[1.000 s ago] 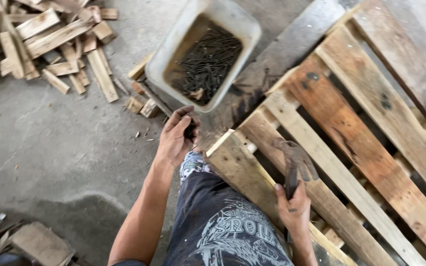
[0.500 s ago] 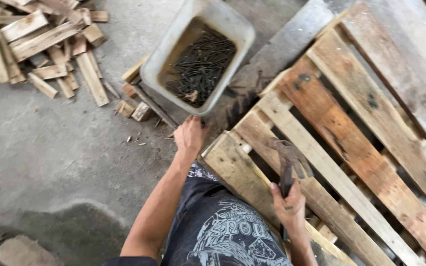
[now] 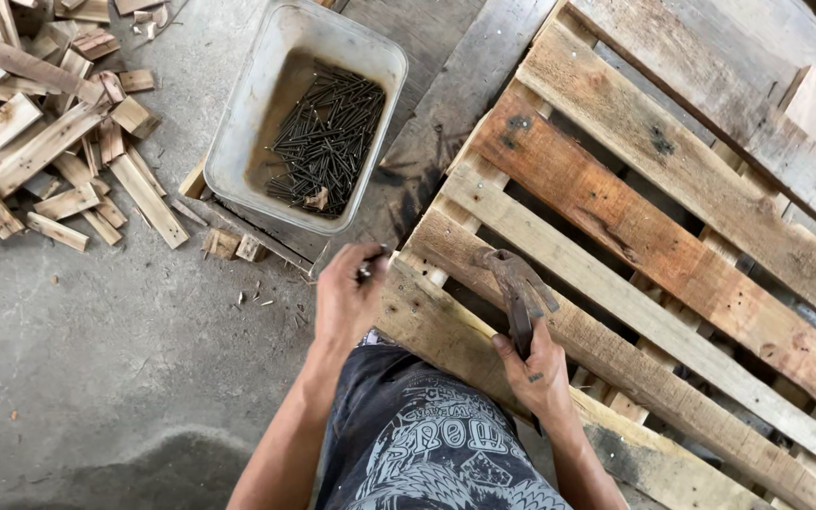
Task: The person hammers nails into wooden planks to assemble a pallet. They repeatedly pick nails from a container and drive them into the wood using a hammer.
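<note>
A: What is seen at the left?
B: Wood offcuts (image 3: 44, 142) are scattered on the concrete; a grey plastic tub (image 3: 238, 142) of dark nails (image 3: 325, 137) is set beside them.
A: And the hands?
B: Nails (image 3: 367, 266) are pinched in the left hand (image 3: 347, 300) at the pallet (image 3: 672, 255) edge. A claw hammer (image 3: 518, 293) is gripped by the right hand (image 3: 537, 370).

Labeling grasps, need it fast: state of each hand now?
Left hand: closed, pinching nails.
Right hand: closed on claw hammer handle.
</note>
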